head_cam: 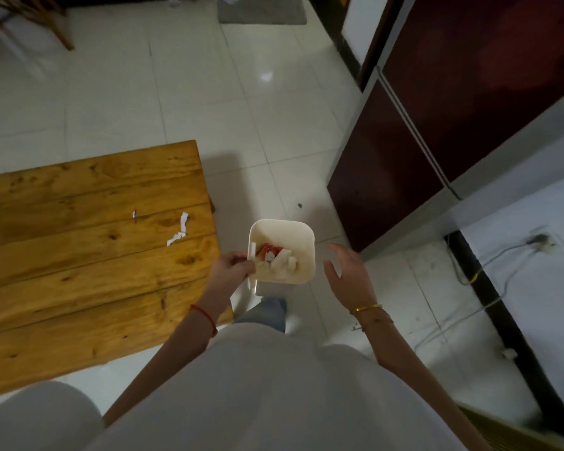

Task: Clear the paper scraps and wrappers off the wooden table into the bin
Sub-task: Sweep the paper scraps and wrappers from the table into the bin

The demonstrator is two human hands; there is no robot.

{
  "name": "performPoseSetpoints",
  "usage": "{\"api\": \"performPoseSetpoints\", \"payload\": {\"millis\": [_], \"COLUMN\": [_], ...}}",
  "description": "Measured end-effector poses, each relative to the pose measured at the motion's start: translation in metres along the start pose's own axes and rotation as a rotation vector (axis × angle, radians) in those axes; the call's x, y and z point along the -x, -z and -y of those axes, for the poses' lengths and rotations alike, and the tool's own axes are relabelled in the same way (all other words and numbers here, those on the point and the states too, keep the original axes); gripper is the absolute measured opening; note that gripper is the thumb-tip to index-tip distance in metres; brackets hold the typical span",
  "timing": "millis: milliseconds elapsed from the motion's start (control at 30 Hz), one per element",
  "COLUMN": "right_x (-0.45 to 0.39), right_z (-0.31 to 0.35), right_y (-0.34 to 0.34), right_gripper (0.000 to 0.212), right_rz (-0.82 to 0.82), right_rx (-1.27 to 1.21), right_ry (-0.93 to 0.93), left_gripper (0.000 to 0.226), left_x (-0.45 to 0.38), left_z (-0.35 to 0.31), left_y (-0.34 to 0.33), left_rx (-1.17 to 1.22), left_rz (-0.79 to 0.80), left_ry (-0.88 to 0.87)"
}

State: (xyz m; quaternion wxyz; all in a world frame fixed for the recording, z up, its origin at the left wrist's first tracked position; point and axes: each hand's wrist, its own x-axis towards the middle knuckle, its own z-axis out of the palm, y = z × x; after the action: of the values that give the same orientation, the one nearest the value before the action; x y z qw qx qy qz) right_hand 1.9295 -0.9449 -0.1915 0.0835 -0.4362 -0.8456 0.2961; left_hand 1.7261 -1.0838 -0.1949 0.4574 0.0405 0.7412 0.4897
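A low wooden table (79, 255) fills the left of the view. Two white paper strips (180, 229) and a small red-and-white scrap (134, 215) lie on its right half. Just right of the table a cream square bin (303, 236) stands on the floor, holding white scraps and a red wrapper (269, 250). My left hand (232, 266) hovers at the bin's left rim, closed on a long white paper strip (252, 265). To the right of the bin my right hand (345, 268) is spread and holds nothing.
A dark red cabinet (420, 125) with a metal edge stands right of the bin. Cables (489, 265) run from a wall socket along the right floor. A grey mat (262, 11) and chair legs (59, 30) lie at the far side of the white tiled floor.
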Motion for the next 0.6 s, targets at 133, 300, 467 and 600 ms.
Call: {"api": "performPoseSetpoints", "payload": {"millis": [133,300,467,600], "right_x": [-0.063,-0.162,-0.270,-0.344], "right_z": [0.000,0.013,0.047,0.081], "right_y": [0.001,0.004,0.005,-0.001], "right_gripper": [0.041,0.041,0.038,0.036], "right_rz": [0.047,0.103,0.189,0.234], "right_rx": [-0.012,-0.013,0.019,0.031], "right_ry": [0.036,0.121,0.249,0.359], "left_gripper": [0.027,0.019,0.026,0.024], "left_x": [-0.038,-0.095,-0.146,-0.179], "left_z": [-0.021,-0.059,-0.107,-0.138], "left_y": [-0.008,-0.011,-0.001,0.011], "left_rx": [0.052,0.120,0.159,0.206], "left_rz": [-0.062,-0.136,-0.216,-0.304], "left_ry": [0.026,0.029,0.016,0.026]}}
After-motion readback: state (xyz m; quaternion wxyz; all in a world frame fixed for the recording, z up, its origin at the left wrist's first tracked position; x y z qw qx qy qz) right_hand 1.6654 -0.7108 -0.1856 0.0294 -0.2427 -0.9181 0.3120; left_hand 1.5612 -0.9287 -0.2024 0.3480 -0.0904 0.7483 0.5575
